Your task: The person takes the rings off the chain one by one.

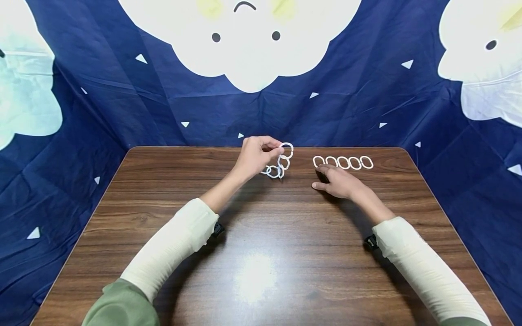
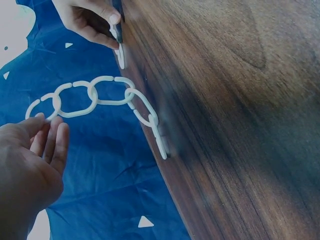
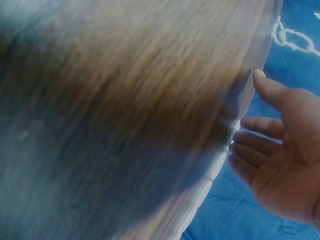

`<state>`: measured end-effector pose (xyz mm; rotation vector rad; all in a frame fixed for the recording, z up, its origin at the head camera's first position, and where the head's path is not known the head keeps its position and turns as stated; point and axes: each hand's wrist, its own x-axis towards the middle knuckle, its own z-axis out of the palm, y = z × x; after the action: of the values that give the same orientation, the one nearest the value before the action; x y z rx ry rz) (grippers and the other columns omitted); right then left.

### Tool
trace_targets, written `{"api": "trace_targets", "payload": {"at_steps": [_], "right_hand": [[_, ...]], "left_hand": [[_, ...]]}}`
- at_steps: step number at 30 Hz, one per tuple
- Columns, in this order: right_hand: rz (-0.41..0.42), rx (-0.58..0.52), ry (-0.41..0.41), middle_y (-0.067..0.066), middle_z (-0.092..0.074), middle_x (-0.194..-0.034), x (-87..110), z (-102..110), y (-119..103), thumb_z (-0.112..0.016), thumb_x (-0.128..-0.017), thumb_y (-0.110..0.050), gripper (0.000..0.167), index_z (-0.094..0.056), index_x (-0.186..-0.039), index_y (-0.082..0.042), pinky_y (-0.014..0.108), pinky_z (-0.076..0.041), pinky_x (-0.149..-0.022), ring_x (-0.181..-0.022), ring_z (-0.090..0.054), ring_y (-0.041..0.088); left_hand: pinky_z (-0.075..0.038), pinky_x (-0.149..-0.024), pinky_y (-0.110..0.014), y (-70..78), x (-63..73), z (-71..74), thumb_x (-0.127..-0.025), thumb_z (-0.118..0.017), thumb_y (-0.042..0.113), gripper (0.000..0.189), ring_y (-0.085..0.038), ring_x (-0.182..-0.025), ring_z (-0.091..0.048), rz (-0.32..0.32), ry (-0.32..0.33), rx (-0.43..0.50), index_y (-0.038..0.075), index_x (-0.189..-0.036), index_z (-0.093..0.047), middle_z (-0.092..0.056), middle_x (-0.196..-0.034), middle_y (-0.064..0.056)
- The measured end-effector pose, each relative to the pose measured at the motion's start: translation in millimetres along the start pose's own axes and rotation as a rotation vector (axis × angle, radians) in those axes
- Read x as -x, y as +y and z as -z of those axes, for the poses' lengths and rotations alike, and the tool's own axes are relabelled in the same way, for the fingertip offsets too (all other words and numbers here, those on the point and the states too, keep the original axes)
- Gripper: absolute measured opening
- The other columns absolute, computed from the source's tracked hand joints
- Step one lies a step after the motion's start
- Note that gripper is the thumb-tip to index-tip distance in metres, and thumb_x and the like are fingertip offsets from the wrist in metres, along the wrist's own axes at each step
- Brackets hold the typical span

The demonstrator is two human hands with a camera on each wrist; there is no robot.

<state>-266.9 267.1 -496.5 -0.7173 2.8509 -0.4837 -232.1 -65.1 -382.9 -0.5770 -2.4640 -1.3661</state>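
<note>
My left hand (image 1: pixel 258 153) pinches the end link of a white plastic chain (image 2: pixel 112 103) between thumb and fingers. Several joined oval links hang from it, each with a small gap in its side, and the lower ones reach down to the tabletop. To the right, a row of loose white links (image 1: pixel 349 163) lies flat along the far part of the table. My right hand (image 1: pixel 340 182) is palm down beside this row, its fingertips right at the leftmost link (image 1: pixel 318 157) and its thumb held apart. In the right wrist view its fingers (image 3: pixel 257 142) look extended, with nothing gripped.
A brown wood-grain table (image 1: pixel 261 217) lies under both hands, with its far edge just behind the links. Dark blue cloth (image 1: pixel 163 104) printed with white clouds and triangles hangs behind and at both sides. Bright glare shows on the near tabletop.
</note>
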Motion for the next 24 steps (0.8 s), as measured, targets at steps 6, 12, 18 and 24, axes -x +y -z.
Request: {"api": "trace_targets", "payload": {"at_steps": [6, 12, 18, 24], "right_hand": [[0.013, 0.053, 0.003, 0.029, -0.053, -0.170, -6.9, -6, 17, -0.063, -0.103, -0.080, 0.101, -0.056, -0.162, 0.002, 0.066, -0.040, -0.131, -0.159, -0.050, 0.050], [0.006, 0.017, -0.006, 0.036, -0.055, -0.163, 14.3, 26, -31, -0.067, -0.111, -0.058, 0.083, -0.054, -0.159, 0.009, 0.066, -0.042, -0.129, -0.153, -0.053, 0.054], [-0.024, -0.020, 0.001, 0.036, -0.061, -0.156, 27.6, 54, -68, -0.073, -0.111, -0.034, 0.068, -0.053, -0.159, 0.010, 0.067, -0.046, -0.126, -0.147, -0.059, 0.054], [-0.035, -0.090, 0.059, 0.030, -0.066, -0.156, 21.4, 63, -75, -0.073, -0.111, -0.035, 0.063, -0.059, -0.158, 0.005, 0.065, -0.046, -0.126, -0.148, -0.061, 0.050]], "left_hand": [[-0.056, -0.075, -0.023, -1.5, -2.3, -1.5, -0.100, -0.088, 0.015, 0.013, -0.019, -0.083, -0.079, -0.008, 0.004, 0.000, 0.004, -0.106, -0.088, -0.088, -0.097, -0.009], [-0.054, -0.072, -0.019, -1.1, -3.5, -2.6, -0.099, -0.088, 0.014, 0.015, -0.020, -0.082, -0.079, -0.004, -0.001, 0.014, 0.002, -0.107, -0.088, -0.088, -0.096, -0.011], [-0.055, -0.073, -0.020, -1.6, -4.2, -3.5, -0.099, -0.089, 0.014, 0.016, -0.021, -0.084, -0.080, 0.010, -0.002, 0.020, 0.001, -0.108, -0.088, -0.088, -0.097, -0.011], [-0.056, -0.075, -0.021, -4.1, -4.6, -4.3, -0.098, -0.089, 0.013, 0.015, -0.021, -0.085, -0.081, 0.016, 0.005, 0.027, 0.002, -0.107, -0.087, -0.088, -0.098, -0.011]]}}
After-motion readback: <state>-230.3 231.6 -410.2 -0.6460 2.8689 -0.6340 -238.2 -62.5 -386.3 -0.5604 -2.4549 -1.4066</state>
